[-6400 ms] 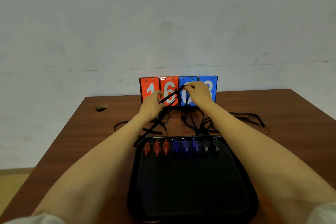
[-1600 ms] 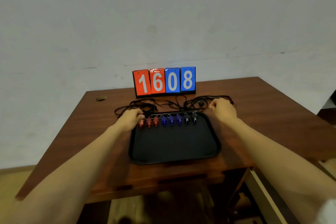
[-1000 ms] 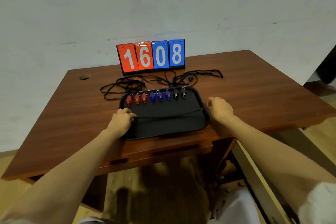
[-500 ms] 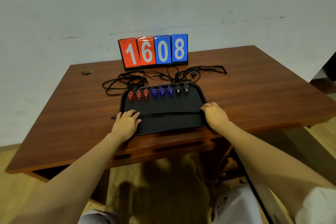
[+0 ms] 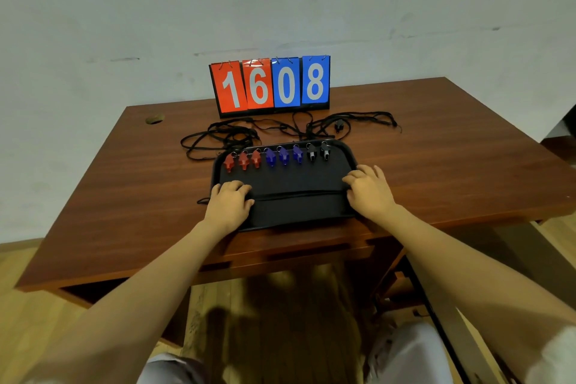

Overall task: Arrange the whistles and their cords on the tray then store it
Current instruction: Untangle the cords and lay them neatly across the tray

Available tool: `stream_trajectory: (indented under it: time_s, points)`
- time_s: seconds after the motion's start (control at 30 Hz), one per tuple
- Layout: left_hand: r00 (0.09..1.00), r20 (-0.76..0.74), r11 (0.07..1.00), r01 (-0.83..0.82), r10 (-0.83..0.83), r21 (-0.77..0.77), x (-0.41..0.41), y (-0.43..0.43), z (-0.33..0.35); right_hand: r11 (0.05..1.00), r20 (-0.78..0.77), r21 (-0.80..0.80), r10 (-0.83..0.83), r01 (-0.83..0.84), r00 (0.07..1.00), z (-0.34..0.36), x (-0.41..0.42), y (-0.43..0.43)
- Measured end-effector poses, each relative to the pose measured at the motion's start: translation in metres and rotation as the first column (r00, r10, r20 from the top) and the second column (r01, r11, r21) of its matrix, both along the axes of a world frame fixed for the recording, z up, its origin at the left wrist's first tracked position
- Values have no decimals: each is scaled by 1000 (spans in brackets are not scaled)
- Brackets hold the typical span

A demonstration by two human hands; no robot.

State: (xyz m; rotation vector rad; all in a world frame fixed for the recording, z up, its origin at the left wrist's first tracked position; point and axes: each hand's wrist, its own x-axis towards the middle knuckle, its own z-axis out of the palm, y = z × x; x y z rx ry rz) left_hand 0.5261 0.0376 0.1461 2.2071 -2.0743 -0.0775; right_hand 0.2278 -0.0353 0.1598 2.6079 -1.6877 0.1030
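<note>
Resting with curled fingers on the side rims of the tray [image 5: 299, 212], the left hand [image 5: 229, 204] and right hand [image 5: 369, 192] meet the ends of a taut cord [image 5: 296, 195] crossing it; whether they pinch it I cannot tell. Eight whistles [image 5: 283, 156] line the tray's far edge, with loose cords [image 5: 218, 137] tangled just beyond it.

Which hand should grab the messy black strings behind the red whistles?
Left, probably. The left hand rests on the tray's left edge, in front of the red whistles and that tangle of cords. The right hand sits on the opposite edge, so it would have to cross the tray.
</note>
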Motion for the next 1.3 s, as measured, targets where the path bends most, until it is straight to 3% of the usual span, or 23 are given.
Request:
stream_trajectory:
  time_s: [0.1,0.23,0.47,0.67,0.8,0.93,1.07,1.13,1.23,1.3]
  points:
    - [998,-38,998,53,-54,-30,-14,-14,13,994,114,-23,106,-104,988,13,22,-6]
    - [989,-128,996,72,-78,-53,-24,-45,40,988,268,68,119,-142,956,36,67,-27]
    - [984,-166,998,-57,61,26,13,-124,67,978,385,143,87,-153,919,64,149,-96]
    - [951,-270,988,-144,152,47,64,-182,51,951,354,303,-51,-63,934,38,203,-159]
    - [945,-308,994,-89,105,65,76,-204,36,919,326,389,-78,-58,942,11,231,-182]
    - [946,-314,988,-32,78,148,86,-216,17,917,287,399,-117,-8,951,-5,246,-198]
    - [942,-319,990,-64,102,126,95,-221,12,928,178,373,-54,-17,983,-9,243,-206]
    - [953,-279,989,-88,119,123,101,-219,15,945,223,326,-68,-9,972,-4,234,-209]
    - [979,-148,990,-142,139,-5,100,-213,24,973,436,231,-79,-26,896,18,223,-209]
    - [975,-192,965,-150,109,-214,90,-212,39,986,528,136,8,-94,849,40,219,-204]
